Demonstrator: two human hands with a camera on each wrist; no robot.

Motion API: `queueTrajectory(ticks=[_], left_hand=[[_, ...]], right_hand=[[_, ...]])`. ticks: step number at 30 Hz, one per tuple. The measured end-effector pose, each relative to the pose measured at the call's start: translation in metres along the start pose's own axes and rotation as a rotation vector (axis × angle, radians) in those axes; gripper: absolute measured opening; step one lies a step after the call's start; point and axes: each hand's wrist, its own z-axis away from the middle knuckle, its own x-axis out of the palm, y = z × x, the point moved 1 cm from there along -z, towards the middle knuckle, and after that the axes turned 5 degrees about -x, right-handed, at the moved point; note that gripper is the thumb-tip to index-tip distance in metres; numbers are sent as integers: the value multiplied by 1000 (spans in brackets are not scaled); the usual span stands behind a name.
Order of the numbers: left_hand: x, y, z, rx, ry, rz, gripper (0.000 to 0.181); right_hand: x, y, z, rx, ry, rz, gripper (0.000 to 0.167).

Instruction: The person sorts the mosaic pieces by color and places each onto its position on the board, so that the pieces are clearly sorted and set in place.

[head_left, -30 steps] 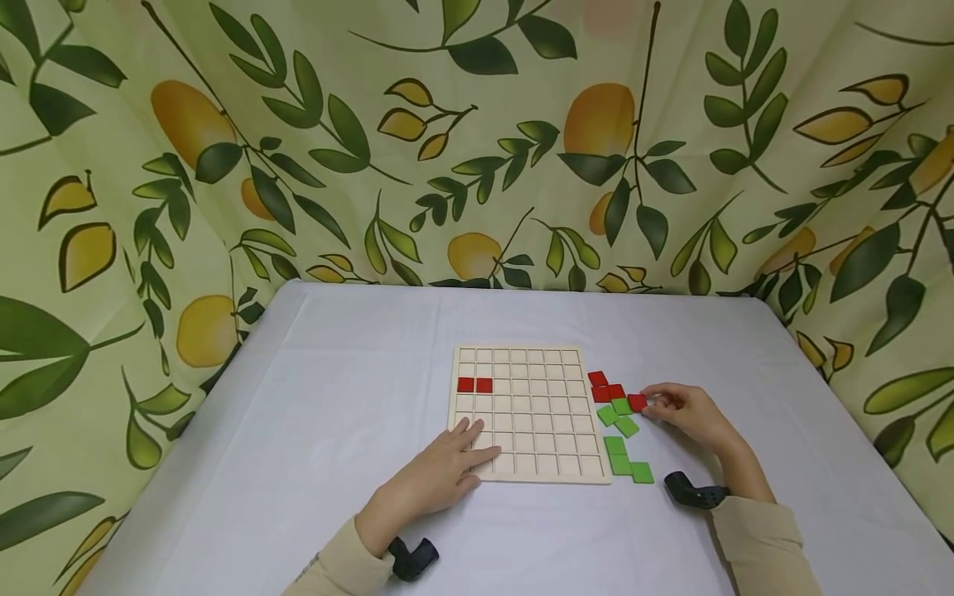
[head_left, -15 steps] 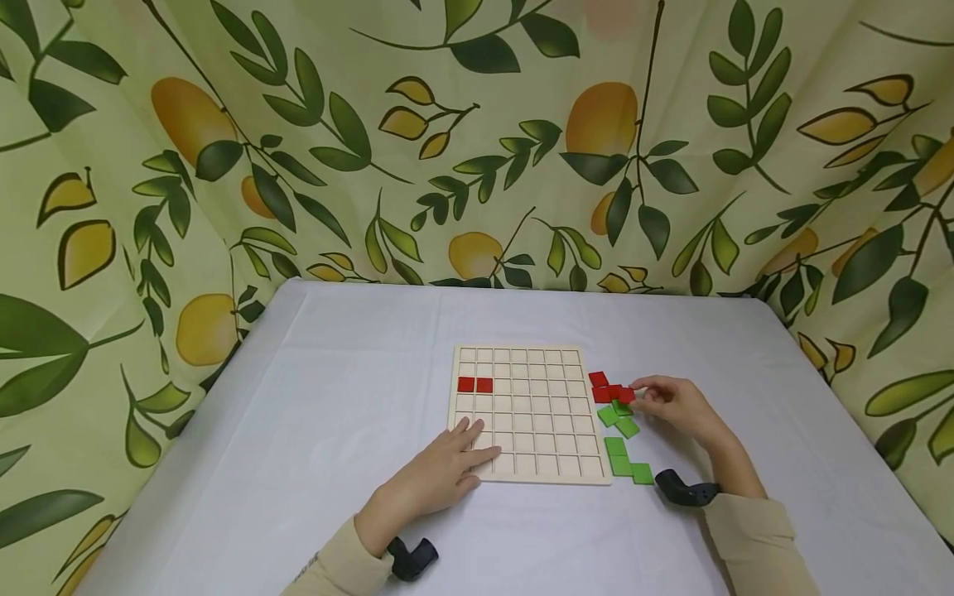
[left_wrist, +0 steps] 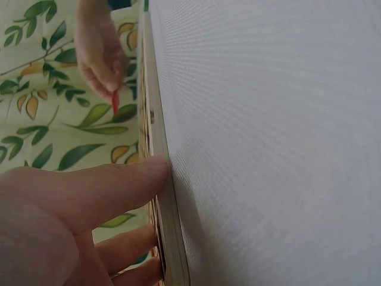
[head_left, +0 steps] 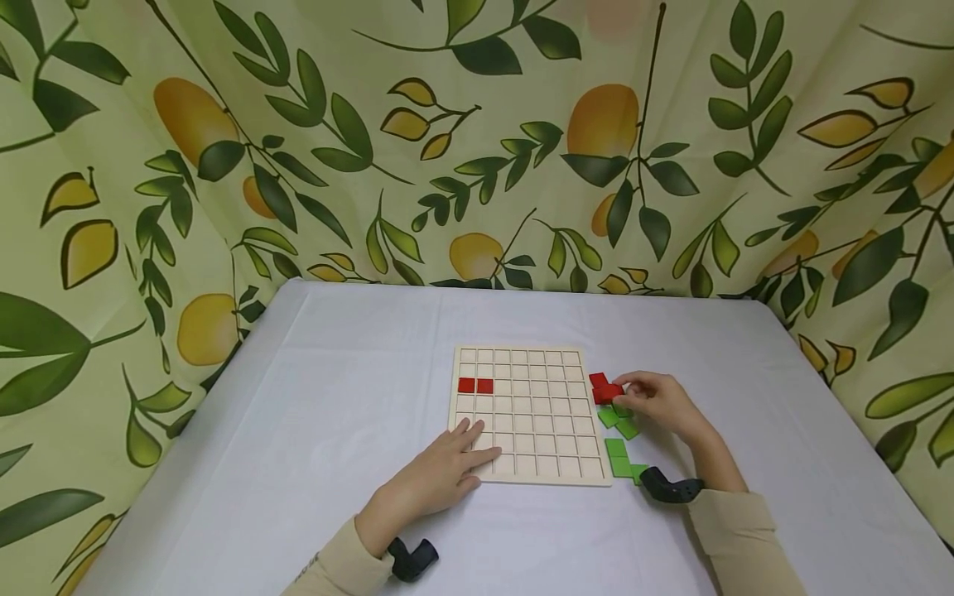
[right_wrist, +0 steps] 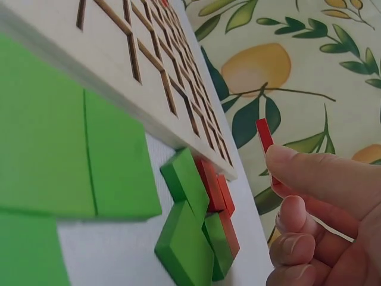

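A pale wooden grid board point(head_left: 532, 424) lies on the white table. Two red square tiles point(head_left: 475, 386) sit side by side in cells at its left side. My left hand point(head_left: 436, 472) rests on the board's near left corner with fingers spread; in the left wrist view its thumb point(left_wrist: 128, 187) touches the board's edge. Between thumb and fingers my right hand point(head_left: 659, 403) pinches a red square tile point(right_wrist: 264, 136), raised above the surface. Below it, beside the board's right edge, are loose red tiles point(head_left: 599, 381), partly hidden, and several green tiles point(head_left: 608, 416).
More green tiles point(head_left: 617, 457) lie near the board's near right corner, one partly covered by the black wrist device point(head_left: 671, 487). Another black device point(head_left: 413, 559) is on the left wrist. A fruit-patterned curtain point(head_left: 477, 165) hangs behind the white-covered table point(head_left: 358, 372).
My right hand has lifted a red tile from the right end of the pile and moved it left, toward the board. My left hand has stayed in place.
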Motion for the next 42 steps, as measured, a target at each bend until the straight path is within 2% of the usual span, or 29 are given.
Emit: queueTrajectory(ticks=[8,17,24,42], left_hand=[[-1,1,2,27,17,-9,46],[0,1,0,3,7,-8,45],[-2,2,1,11,13,-13,45],[-5,1,3,27,-4,14,46]], right_hand=[[5,-9,-2,-6,-3,-40,33],[12,-18,-4,-15,-5,-58,32],[17,-23,-4,-25,-23,-59,32],[37,-31,-9,-61,-53,-150,30]])
